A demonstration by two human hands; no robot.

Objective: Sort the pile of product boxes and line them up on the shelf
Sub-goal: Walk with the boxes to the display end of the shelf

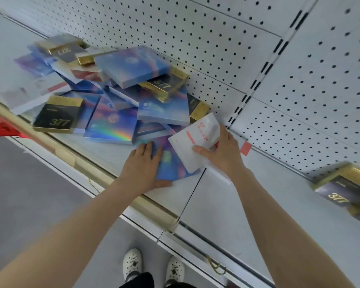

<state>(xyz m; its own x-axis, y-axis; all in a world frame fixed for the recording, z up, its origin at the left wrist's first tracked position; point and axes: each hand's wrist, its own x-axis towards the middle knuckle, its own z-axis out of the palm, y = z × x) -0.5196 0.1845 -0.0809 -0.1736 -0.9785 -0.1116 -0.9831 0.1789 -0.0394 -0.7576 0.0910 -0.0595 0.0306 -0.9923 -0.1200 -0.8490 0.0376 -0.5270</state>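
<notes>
The right hand has the white box with red print in its grip. The thumb lies across the printed face and the fingers are curled round the box's right edge, so the grip is closed firmly on it. This box sits at the right end of the pile of product boxes, about midway between the shelf's front rail and the pegboard back panel. It is tilted, its near corner overlapping a blue holographic box and its far corner pointing at the back panel. It looks nearly square, so I cannot name a long axis with confidence. The left hand lies flat on the blue holographic box with fingers straight and the thumb along the box's near edge. It grips nothing and seems to be pinning that box near the shelf's front edge. The relation that matters is sideways: the shelf runs on to the right of the pile, and a black-and-gold 377 box sits well apart at the right end against the back panel. The white box is on that side and in the nearer hand, so lifting it off the blue box and carrying it rightward looks the natural move. The flat left hand should stop the blue box sliding along with it.
</notes>
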